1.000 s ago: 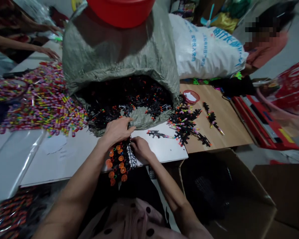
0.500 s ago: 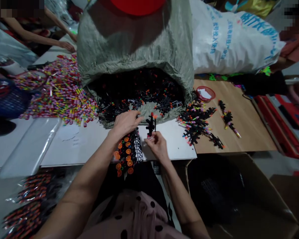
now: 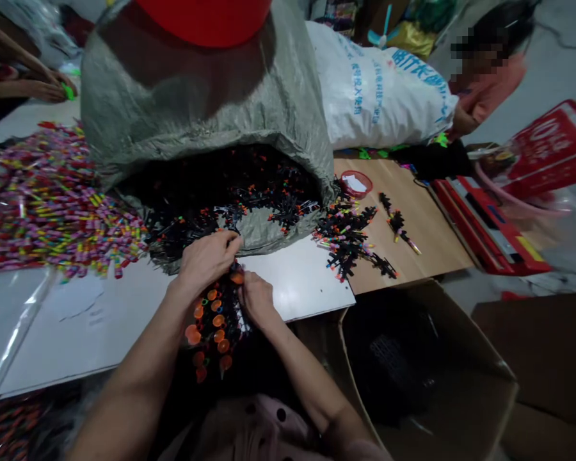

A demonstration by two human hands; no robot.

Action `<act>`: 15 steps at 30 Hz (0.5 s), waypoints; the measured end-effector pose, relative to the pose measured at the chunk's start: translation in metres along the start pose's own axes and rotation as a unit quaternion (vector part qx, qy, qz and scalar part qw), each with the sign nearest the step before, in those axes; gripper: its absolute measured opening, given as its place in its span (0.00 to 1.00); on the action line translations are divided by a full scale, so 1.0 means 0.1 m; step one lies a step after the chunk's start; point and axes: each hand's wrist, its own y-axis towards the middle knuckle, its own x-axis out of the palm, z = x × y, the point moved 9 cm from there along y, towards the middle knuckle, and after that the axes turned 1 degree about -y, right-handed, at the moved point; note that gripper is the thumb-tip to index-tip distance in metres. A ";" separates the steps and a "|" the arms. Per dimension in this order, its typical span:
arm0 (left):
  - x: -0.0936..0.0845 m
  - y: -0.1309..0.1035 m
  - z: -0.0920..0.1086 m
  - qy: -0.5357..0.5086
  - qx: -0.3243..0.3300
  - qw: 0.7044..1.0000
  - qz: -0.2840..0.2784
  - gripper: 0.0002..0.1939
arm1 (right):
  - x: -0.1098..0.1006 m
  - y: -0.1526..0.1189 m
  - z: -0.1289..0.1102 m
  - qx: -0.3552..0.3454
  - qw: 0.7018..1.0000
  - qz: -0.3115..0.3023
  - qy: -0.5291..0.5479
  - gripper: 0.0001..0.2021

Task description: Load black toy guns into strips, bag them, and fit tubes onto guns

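Dark toy pieces with round orange discs lie in rows at the table's front edge and hang over it. My left hand is above their upper end, fingers bent and pinched together; what they grip is hidden. Close beside it, my right hand is closed at the right side of the rows. Between the hands shows part of a small black toy gun, mostly covered by fingers. Just beyond them, a large grey-green sack lies with its mouth open, spilling many black toy guns.
Left is a heap of colourful small tubes. Right, a pile of black toy guns with coloured tubes lies near a red dish. An open carton stands below. Behind are a white sack and other people.
My right hand has brought the toy gun left and down to the rows with orange discs, close to my left hand. The left hand's fingers have closed. The view has shifted right.
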 end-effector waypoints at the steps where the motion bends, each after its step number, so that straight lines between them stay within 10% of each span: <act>1: -0.01 0.00 0.00 0.003 -0.002 1.000 0.003 0.25 | -0.01 0.01 -0.05 -0.007 1.000 -0.011 -0.015 0.10; 5: -0.03 0.01 -0.03 0.005 -0.008 1.000 0.006 0.25 | -0.27 -0.03 0.11 -0.077 0.996 -0.040 -0.009 0.10; 11: -0.03 -0.01 -0.02 0.001 0.003 1.000 0.012 0.25 | -1.49 0.14 1.72 0.112 0.977 0.078 -0.164 0.18; 15: -0.02 -0.02 0.00 -0.004 0.002 1.000 0.005 0.25 | -1.82 0.31 1.90 0.098 0.960 0.070 -0.251 0.15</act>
